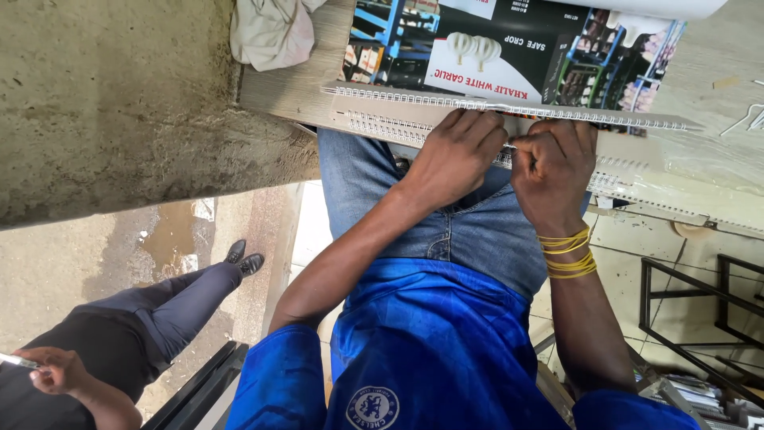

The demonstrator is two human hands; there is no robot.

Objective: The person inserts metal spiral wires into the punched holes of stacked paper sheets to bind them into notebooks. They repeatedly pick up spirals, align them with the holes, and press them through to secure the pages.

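Note:
A wire-bound calendar (493, 48) with printed pictures lies on a wooden board (290, 91) over my lap. Its silver spiral binding (398, 99) runs along the near edge, with a second pale strip of binding (382, 127) below it. My left hand (458, 155) rests on the binding with fingers curled down over the wire. My right hand (553, 163), with yellow rubber bands (569, 255) on the wrist, is closed and pinches the wire right beside the left fingertips. I wear a blue jersey and jeans.
A crumpled pale cloth (270, 32) lies on the board's far left corner. Another person (119, 342) in dark trousers and black shoes stands at lower left on wet concrete. A black metal frame (700, 310) stands at the right over tiled floor.

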